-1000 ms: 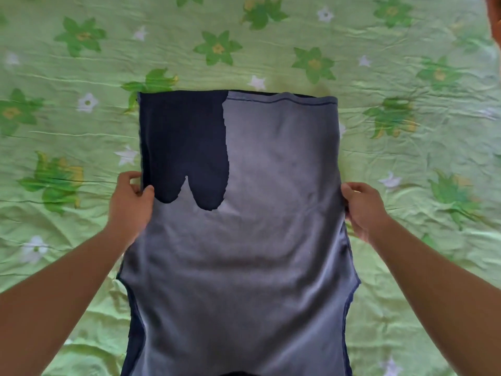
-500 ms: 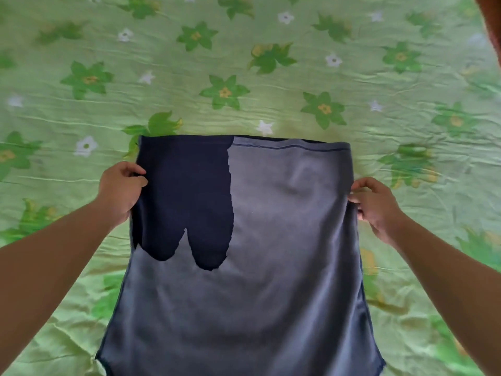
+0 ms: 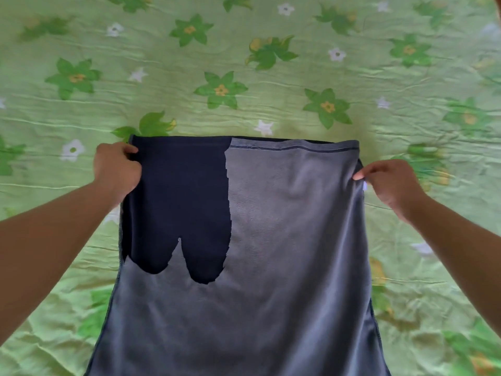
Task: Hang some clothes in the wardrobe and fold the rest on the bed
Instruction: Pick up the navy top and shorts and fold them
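Over a green flower-print bedsheet (image 3: 244, 63), a grey-blue garment (image 3: 271, 267) lies stretched between the left hand (image 3: 116, 169) and the right hand (image 3: 390, 185), whose curled fingers pinch its side edges just below the far hem.

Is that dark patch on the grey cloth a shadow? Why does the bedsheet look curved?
Head view: the dark patch on the grey garment has a jagged, hard edge, unlike a shadow; whether dye, damp or image fault, I cannot tell. Head view: the wide lens bows the bedsheet creases; light is soft, without glare; left hand and right hand look sharp.
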